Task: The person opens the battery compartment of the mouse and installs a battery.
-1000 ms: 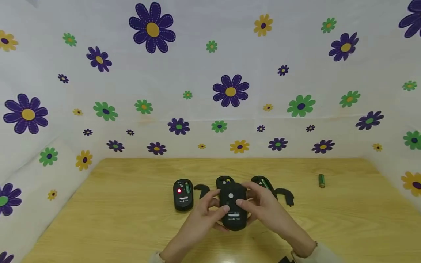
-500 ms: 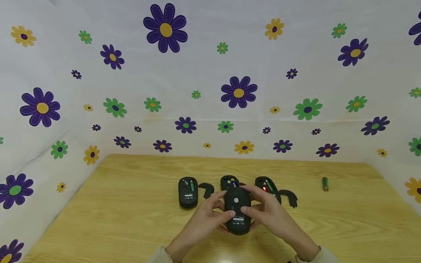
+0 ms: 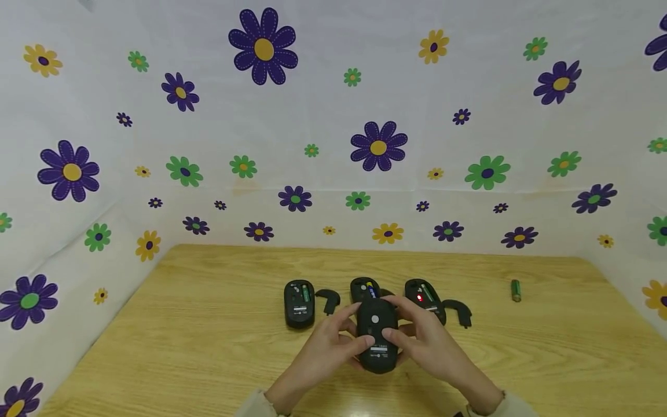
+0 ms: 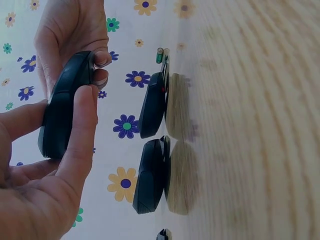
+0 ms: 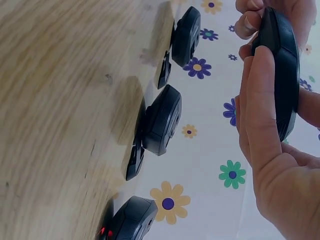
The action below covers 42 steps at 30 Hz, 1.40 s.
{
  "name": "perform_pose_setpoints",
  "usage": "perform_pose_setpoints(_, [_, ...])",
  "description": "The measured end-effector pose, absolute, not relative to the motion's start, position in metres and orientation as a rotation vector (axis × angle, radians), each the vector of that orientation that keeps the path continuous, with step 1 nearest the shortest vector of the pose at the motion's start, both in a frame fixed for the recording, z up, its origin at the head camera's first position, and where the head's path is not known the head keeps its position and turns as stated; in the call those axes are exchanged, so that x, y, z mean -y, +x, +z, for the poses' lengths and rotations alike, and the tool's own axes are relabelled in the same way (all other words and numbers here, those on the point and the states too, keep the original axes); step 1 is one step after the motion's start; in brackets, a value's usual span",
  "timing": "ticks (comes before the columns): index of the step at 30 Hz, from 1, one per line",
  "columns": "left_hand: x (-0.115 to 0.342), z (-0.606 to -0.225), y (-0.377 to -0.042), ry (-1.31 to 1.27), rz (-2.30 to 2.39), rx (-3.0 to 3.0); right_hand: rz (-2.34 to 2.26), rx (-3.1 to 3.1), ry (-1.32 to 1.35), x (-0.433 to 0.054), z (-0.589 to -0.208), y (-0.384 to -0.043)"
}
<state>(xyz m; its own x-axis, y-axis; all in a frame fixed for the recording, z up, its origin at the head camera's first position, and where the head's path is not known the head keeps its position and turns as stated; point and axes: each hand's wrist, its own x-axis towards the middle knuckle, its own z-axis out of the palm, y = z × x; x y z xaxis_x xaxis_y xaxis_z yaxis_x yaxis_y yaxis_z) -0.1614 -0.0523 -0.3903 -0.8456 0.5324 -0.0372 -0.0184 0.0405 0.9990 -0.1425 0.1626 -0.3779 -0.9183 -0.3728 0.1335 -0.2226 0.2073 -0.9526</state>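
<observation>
Both hands hold one black computer mouse, raised above the table with its label side facing the head camera. My left hand grips its left edge, thumb laid on the underside and fingers behind. On the opposite edge my right hand grips it the same way, its thumb near the small slot. The left wrist view shows the mouse side-on between the fingers of both hands. Beyond it lie three more upturned mice: a left one and a right one with green batteries inside, and a middle one with a blue-and-yellow battery, partly hidden.
Curved black battery covers lie beside the mice, one cover by the left mouse and another cover by the right. A loose green battery stands farther right on the wooden table. A flowered white cloth rises behind.
The head view has shifted slightly. Both hands keep their hold on the mouse, the right thumb lower on its underside. The red light shows on the right mouse now, earlier on the left one.
</observation>
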Motion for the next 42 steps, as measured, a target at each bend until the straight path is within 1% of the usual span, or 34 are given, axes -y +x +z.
perform_pose_setpoints(7, [0.051,-0.393,-0.161,0.528,1.869,-1.915,-1.743,-2.474,-0.538,-0.158,-0.38,-0.141])
perform_pose_setpoints(19, [0.053,-0.394,-0.16,0.491,1.858,-1.942,-1.751,-2.523,-0.582,-0.154,-0.381,-0.14])
perform_pose_setpoints(25, [0.053,-0.394,-0.162,0.496,1.857,-1.93,-1.711,-2.703,-0.533,-0.152,-0.377,-0.14])
perform_pose_setpoints(30, [0.05,-0.394,-0.161,0.509,1.858,-1.916,-1.751,-2.83,-0.417,-0.156,-0.368,-0.14])
perform_pose_setpoints(36, [0.049,-0.395,-0.161,0.492,1.872,-1.909,-1.903,-2.759,-0.262,-0.169,-0.36,-0.141])
perform_pose_setpoints(42, [0.049,-0.396,-0.161,0.497,1.872,-1.899,-1.973,-2.654,-0.278,-0.184,-0.362,-0.139])
